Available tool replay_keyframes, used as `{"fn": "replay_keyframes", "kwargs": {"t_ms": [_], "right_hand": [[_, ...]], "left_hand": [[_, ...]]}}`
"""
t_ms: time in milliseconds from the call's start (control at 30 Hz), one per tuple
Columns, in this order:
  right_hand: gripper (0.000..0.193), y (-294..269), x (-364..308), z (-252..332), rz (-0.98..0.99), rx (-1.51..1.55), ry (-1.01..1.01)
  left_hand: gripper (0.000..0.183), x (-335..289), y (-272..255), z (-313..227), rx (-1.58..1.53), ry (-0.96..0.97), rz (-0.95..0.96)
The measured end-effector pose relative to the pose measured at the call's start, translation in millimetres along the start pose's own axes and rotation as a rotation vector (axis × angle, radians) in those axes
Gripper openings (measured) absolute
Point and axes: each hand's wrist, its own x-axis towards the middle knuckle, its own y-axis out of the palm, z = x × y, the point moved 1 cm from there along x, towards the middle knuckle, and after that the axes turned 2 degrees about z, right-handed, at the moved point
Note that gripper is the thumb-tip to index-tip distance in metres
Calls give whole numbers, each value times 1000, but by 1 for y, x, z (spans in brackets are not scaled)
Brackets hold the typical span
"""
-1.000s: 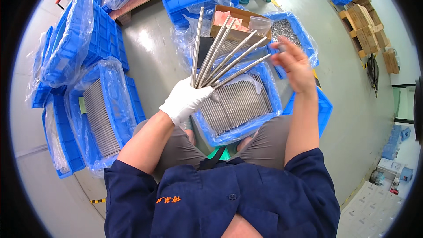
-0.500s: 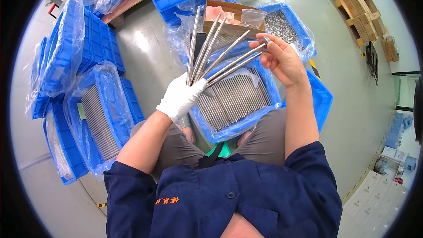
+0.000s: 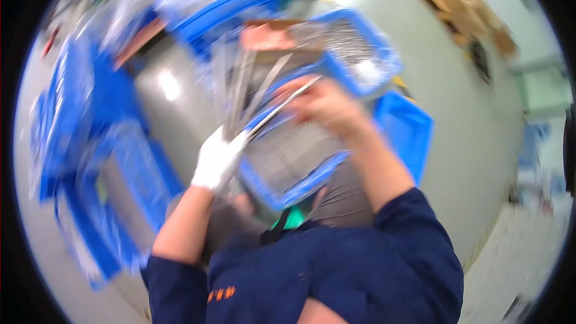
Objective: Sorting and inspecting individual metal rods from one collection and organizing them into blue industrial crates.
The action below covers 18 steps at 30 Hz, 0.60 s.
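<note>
My left hand [image 3: 217, 159], in a white glove, is closed around the lower ends of several slim metal rods [image 3: 264, 87]. They fan out upward and to the right. My bare right hand [image 3: 318, 108] is beside the upper part of the rightmost rods; motion smears its fingers, so what they grip is unclear. Below both hands, a blue crate [image 3: 282, 203] lined with plastic holds rows of similar metal rods [image 3: 291, 153].
A cardboard box [image 3: 309, 55] with pink material [image 3: 267, 37] stands beyond the rods. Right of it is a blue crate [image 3: 387, 72] of small metal parts. Another blue crate [image 3: 405, 135] sits at right. Plastic-covered blue crates [image 3: 114, 96] are stacked at left.
The view has shifted and blurred. My right hand has moved left and down, nearer my left hand; the small round metal piece at its fingertips no longer shows. My left hand still grips the rods.
</note>
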Motion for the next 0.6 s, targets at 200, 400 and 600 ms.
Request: {"fn": "replay_keyframes", "kwargs": {"t_ms": [200, 400, 600], "right_hand": [[28, 37, 13, -19, 74, 120, -56], [27, -11, -13, 26, -84, 75, -225], [27, -33, 7, 8, -107, 277, -205]], "left_hand": [[19, 0, -12, 30, -421, -105, 1], [19, 4, -12, 28, -456, -157, 63], [23, -7, -12, 18, -415, -133, 213]]}}
